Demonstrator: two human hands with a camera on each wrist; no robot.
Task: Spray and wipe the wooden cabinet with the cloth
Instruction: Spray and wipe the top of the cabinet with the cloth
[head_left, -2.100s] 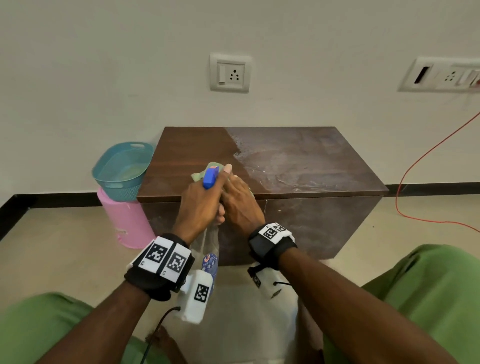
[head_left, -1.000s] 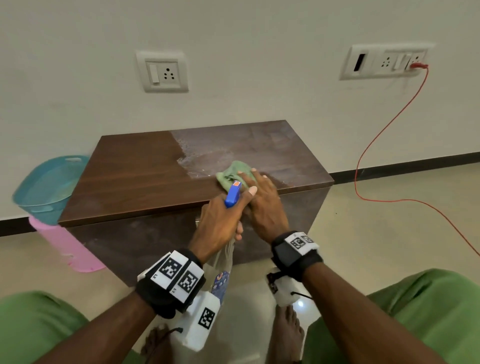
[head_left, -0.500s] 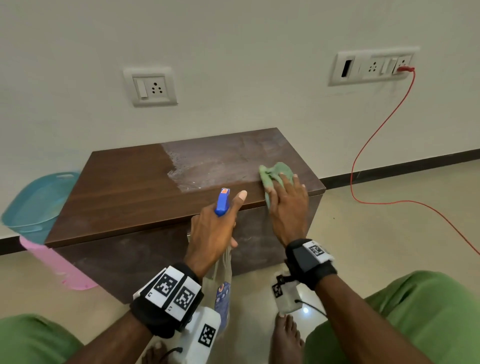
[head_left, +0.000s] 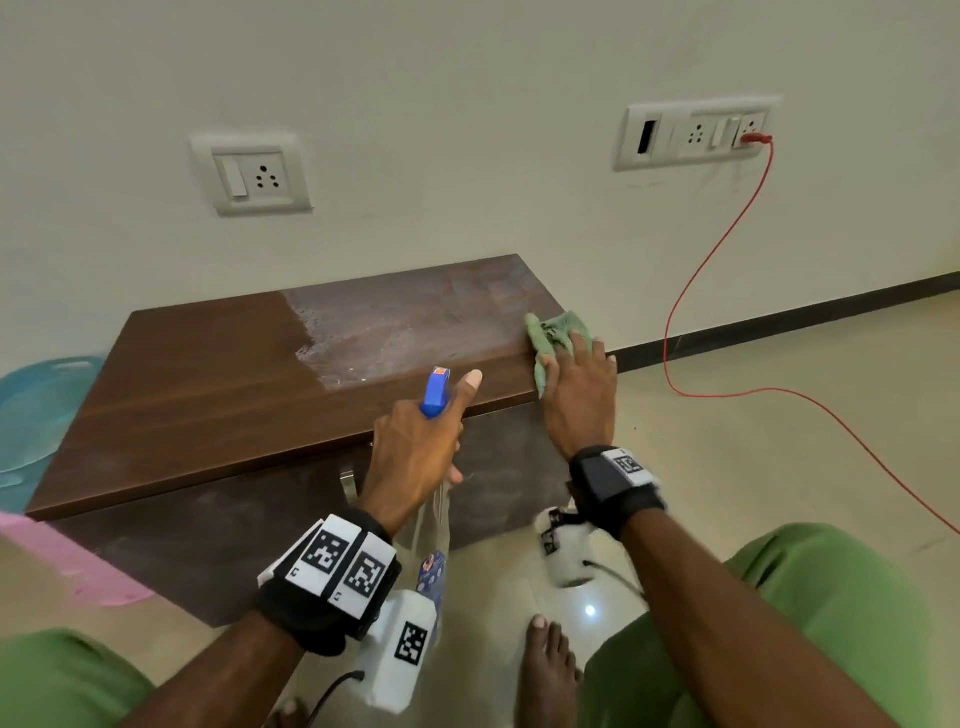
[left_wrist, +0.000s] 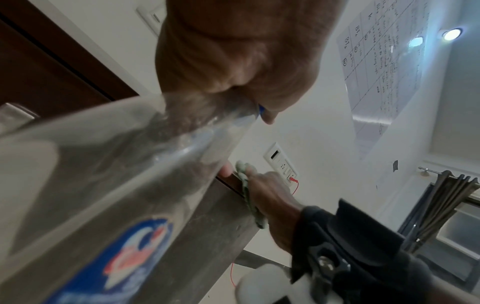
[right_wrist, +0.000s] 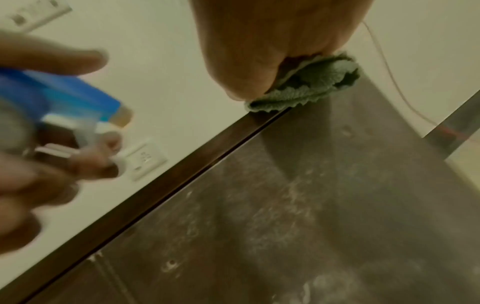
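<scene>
The dark wooden cabinet (head_left: 218, 384) stands against the wall; its right half looks wet and dull, its left half dry. My right hand (head_left: 576, 395) presses a green cloth (head_left: 556, 335) flat on the cabinet's front right corner, the cloth (right_wrist: 309, 86) draping over the edge. My left hand (head_left: 415, 447) grips a clear spray bottle (left_wrist: 109, 185) with a blue head (head_left: 435, 392) in front of the cabinet's front edge, thumb raised beside the head, fingers on the trigger (right_wrist: 85, 152).
A teal basket (head_left: 36, 405) on a pink stool (head_left: 67, 566) stands left of the cabinet. A red cable (head_left: 727, 260) runs from the wall socket (head_left: 696, 132) down across the floor at the right. My bare foot (head_left: 550, 670) and green-clad knees are below.
My right hand has slid the cloth from the middle of the cabinet's front edge to its right corner. My left hand keeps holding the bottle at the front edge.
</scene>
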